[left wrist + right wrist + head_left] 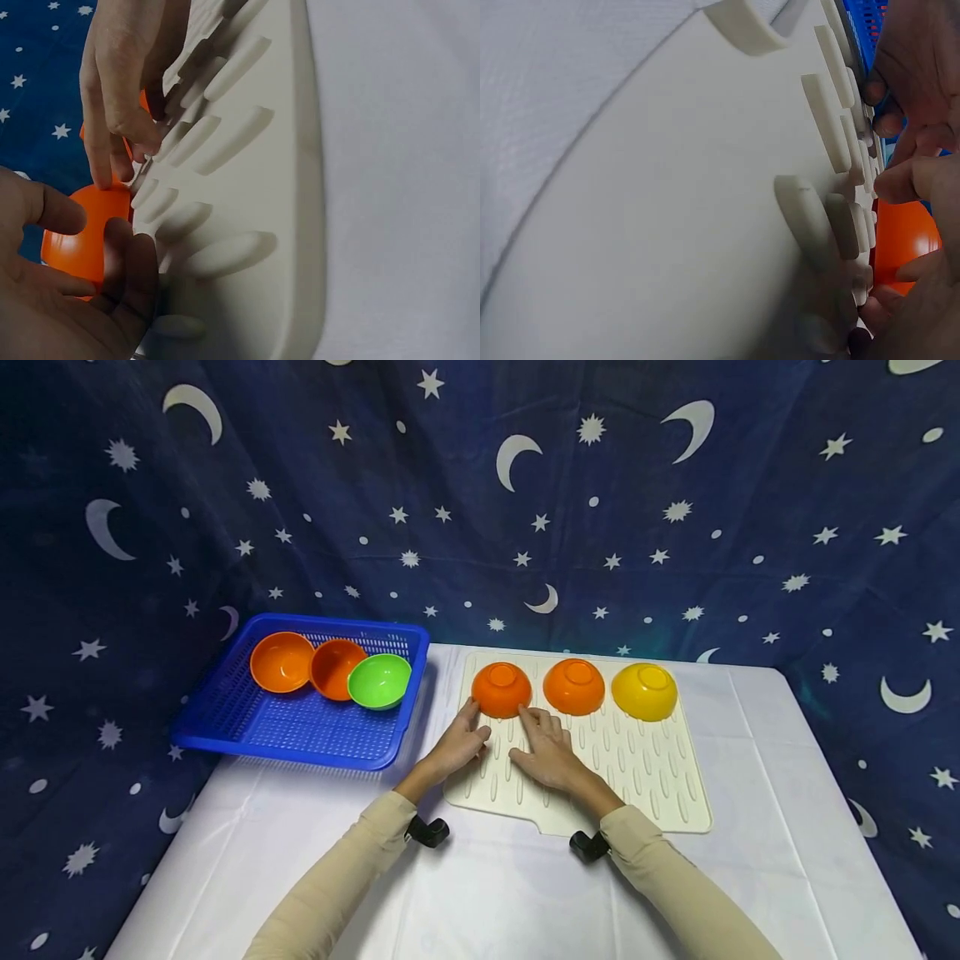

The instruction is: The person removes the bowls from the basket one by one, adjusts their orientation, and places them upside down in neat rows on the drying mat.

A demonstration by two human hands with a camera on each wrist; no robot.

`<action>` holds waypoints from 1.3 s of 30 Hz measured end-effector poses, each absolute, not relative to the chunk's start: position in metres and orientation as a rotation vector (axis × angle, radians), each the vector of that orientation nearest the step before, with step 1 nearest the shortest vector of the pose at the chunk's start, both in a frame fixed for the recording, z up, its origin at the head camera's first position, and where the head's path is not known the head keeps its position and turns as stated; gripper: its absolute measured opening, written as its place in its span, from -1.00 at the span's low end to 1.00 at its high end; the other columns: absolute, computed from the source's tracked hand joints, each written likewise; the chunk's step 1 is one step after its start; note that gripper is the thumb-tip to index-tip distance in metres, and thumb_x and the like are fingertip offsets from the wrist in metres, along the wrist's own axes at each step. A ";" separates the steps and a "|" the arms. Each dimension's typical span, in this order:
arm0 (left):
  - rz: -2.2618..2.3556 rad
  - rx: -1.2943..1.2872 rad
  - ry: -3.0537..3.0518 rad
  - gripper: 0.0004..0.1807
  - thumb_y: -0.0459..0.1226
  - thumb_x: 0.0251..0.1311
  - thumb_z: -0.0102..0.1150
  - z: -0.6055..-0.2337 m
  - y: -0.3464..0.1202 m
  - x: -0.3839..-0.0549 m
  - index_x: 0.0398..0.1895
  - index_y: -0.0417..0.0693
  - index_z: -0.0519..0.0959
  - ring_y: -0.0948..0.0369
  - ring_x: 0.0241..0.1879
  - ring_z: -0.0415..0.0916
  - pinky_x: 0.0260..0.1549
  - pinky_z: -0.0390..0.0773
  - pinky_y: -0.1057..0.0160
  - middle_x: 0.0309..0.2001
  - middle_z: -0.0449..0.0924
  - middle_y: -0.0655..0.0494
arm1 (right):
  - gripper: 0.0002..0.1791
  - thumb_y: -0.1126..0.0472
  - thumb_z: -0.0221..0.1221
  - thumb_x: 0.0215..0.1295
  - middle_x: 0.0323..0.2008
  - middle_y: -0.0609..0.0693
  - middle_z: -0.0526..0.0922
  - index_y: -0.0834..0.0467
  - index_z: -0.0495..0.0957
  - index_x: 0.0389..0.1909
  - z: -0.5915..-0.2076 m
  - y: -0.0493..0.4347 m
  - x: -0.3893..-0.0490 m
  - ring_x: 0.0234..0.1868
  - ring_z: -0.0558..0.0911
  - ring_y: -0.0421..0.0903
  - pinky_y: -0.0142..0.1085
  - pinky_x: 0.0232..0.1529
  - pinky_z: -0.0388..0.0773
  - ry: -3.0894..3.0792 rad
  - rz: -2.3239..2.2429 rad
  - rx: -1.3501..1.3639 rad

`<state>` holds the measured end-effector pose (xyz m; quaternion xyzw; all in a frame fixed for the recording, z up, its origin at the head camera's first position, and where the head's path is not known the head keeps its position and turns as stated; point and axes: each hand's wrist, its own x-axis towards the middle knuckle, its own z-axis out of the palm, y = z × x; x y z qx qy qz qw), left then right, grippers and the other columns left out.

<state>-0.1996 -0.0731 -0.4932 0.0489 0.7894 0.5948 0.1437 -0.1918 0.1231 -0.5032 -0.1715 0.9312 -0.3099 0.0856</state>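
An orange bowl (502, 690) lies upside down at the far left of the cream drying mat (600, 768). My left hand (455, 742) reaches the bowl's near left rim with an outstretched finger. On the near right side, fingers of my right hand (551, 750) touch the same rim. Neither hand wraps round the bowl. The left wrist view shows the bowl (86, 232) between both hands, while in the right wrist view its orange side (904, 240) is partly covered by fingers. Another upturned orange bowl (573, 687) and an upturned yellow bowl (644, 692) stand to the right.
A blue plastic basket (300, 750) stands left of the mat. In it lie an orange bowl (281, 663), a darker orange bowl (336, 670) and a green bowl (378, 682), openings up. A starry dark blue cloth (465, 477) hangs behind the white-covered table (487, 902).
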 end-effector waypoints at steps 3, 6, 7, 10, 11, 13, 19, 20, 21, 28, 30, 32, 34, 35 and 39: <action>1.711 0.140 2.275 -0.14 -0.34 0.26 -0.01 -0.492 -0.072 -0.202 0.59 -0.35 -0.09 -0.09 0.13 0.40 -0.45 0.53 0.28 0.62 -0.37 -0.19 | -0.02 0.00 0.13 0.27 0.45 0.24 0.14 0.25 -0.07 0.61 -0.503 0.122 -0.194 0.37 0.12 0.21 0.14 0.31 0.09 2.791 -0.870 -0.519; 1.729 0.130 2.248 -0.13 -0.34 0.27 0.01 -0.492 -0.070 -0.206 0.60 -0.32 -0.11 0.03 -0.20 0.49 -0.47 0.51 0.29 0.62 -0.38 -0.18 | -0.02 -0.01 0.13 0.28 0.47 0.21 0.15 0.24 -0.07 0.62 -0.503 0.123 -0.197 0.35 0.14 0.18 0.11 0.30 0.10 2.797 -0.848 -0.509; 1.732 0.124 2.239 -0.12 -0.34 0.27 0.01 -0.491 -0.069 -0.207 0.61 -0.30 -0.12 0.06 -0.31 0.49 -0.48 0.50 0.29 0.62 -0.38 -0.17 | -0.02 -0.01 0.13 0.28 0.47 0.20 0.15 0.24 -0.07 0.62 -0.503 0.123 -0.197 0.34 0.15 0.18 0.11 0.29 0.11 2.797 -0.848 -0.504; 1.727 0.112 2.226 -0.10 -0.34 0.27 0.02 -0.493 -0.068 -0.210 0.62 -0.28 -0.15 0.16 -0.47 0.43 -0.51 0.49 0.29 0.62 -0.39 -0.13 | -0.04 0.00 0.12 0.29 0.49 0.20 0.15 0.25 -0.05 0.61 -0.502 0.123 -0.200 0.32 0.17 0.17 0.11 0.28 0.14 2.796 -0.847 -0.500; 1.723 0.113 2.226 -0.10 -0.34 0.27 0.02 -0.493 -0.068 -0.210 0.62 -0.28 -0.15 0.17 -0.48 0.43 -0.52 0.48 0.29 0.63 -0.39 -0.12 | -0.05 0.00 0.11 0.29 0.49 0.20 0.15 0.25 -0.04 0.61 -0.502 0.123 -0.200 0.32 0.18 0.17 0.11 0.28 0.15 2.798 -0.841 -0.501; 1.713 0.123 2.227 -0.09 -0.34 0.27 0.03 -0.492 -0.067 -0.212 0.62 -0.27 -0.16 0.18 -0.48 0.43 -0.54 0.48 0.30 0.63 -0.39 -0.10 | -0.07 0.00 0.10 0.30 0.50 0.20 0.14 0.26 -0.02 0.61 -0.502 0.124 -0.201 0.32 0.19 0.18 0.11 0.29 0.15 2.802 -0.836 -0.498; 1.692 0.141 2.245 -0.09 -0.32 0.27 0.04 -0.490 -0.067 -0.214 0.61 -0.31 -0.16 0.19 -0.48 0.45 -0.55 0.50 0.32 0.62 -0.41 -0.18 | -0.12 0.01 0.10 0.31 0.52 0.18 0.15 0.25 0.06 0.59 -0.503 0.122 -0.203 0.31 0.23 0.16 0.10 0.28 0.19 2.826 -0.833 -0.477; 1.691 0.142 2.244 -0.09 -0.32 0.27 0.04 -0.490 -0.067 -0.215 0.61 -0.32 -0.16 0.19 -0.48 0.45 -0.55 0.50 0.32 0.61 -0.41 -0.19 | -0.12 0.00 0.09 0.31 0.52 0.17 0.15 0.25 0.07 0.59 -0.503 0.122 -0.203 0.30 0.23 0.16 0.09 0.27 0.19 2.829 -0.832 -0.474; 1.690 0.146 2.244 -0.09 -0.31 0.27 0.04 -0.490 -0.067 -0.215 0.60 -0.33 -0.15 0.19 -0.48 0.45 -0.55 0.50 0.32 0.61 -0.41 -0.22 | -0.12 0.00 0.09 0.31 0.52 0.16 0.15 0.25 0.07 0.58 -0.504 0.122 -0.203 0.30 0.23 0.15 0.08 0.26 0.19 2.831 -0.830 -0.472; 1.591 0.226 2.285 -0.20 -0.29 0.32 0.03 -0.484 -0.069 -0.205 0.55 -0.43 0.01 -0.01 -0.04 0.55 -0.17 0.61 0.14 0.58 -0.36 -0.34 | -0.19 0.04 0.09 0.32 0.51 0.18 0.18 0.27 0.17 0.54 -0.501 0.126 -0.197 0.37 0.22 0.19 0.16 0.34 0.16 2.821 -0.849 -0.522; 1.550 0.286 2.338 -0.22 -0.28 0.32 0.04 -0.481 -0.070 -0.201 0.52 -0.48 0.06 -0.14 0.26 0.37 0.15 0.48 -0.01 0.56 -0.31 -0.40 | -0.24 0.05 0.10 0.34 0.49 0.17 0.22 0.26 0.23 0.51 -0.498 0.129 -0.194 0.41 0.22 0.17 0.15 0.37 0.16 2.805 -0.886 -0.528; 1.510 0.343 2.390 -0.24 -0.28 0.32 0.05 -0.479 -0.073 -0.195 0.50 -0.50 0.10 -0.18 0.33 0.27 0.28 0.34 -0.08 0.55 -0.24 -0.43 | -0.29 0.07 0.11 0.36 0.47 0.15 0.26 0.23 0.27 0.48 -0.497 0.132 -0.188 0.42 0.22 0.14 0.13 0.38 0.19 2.770 -0.946 -0.535; 1.463 0.392 2.431 -0.27 -0.27 0.34 0.05 -0.475 -0.076 -0.189 0.49 -0.48 0.15 -0.14 0.25 0.36 0.25 0.37 -0.06 0.54 -0.18 -0.42 | -0.35 0.10 0.12 0.39 0.44 0.13 0.30 0.21 0.32 0.45 -0.497 0.136 -0.183 0.41 0.23 0.12 0.13 0.39 0.18 2.719 -1.035 -0.545; 1.435 0.418 2.452 -0.29 -0.27 0.35 0.05 -0.472 -0.077 -0.186 0.48 -0.47 0.17 -0.11 0.18 0.43 0.22 0.41 -0.05 0.54 -0.14 -0.40 | -0.38 0.11 0.13 0.40 0.43 0.12 0.31 0.20 0.34 0.43 -0.498 0.139 -0.180 0.41 0.23 0.11 0.14 0.39 0.19 2.693 -1.080 -0.553; 1.354 0.508 2.510 -0.36 -0.23 0.36 0.05 -0.461 -0.083 -0.171 0.45 -0.36 0.29 0.01 0.06 0.53 0.03 0.55 0.03 0.52 0.03 -0.26 | -0.48 0.18 0.15 0.44 0.39 0.11 0.34 0.20 0.39 0.37 -0.502 0.155 -0.166 0.43 0.21 0.12 0.20 0.39 0.15 2.590 -1.232 -0.596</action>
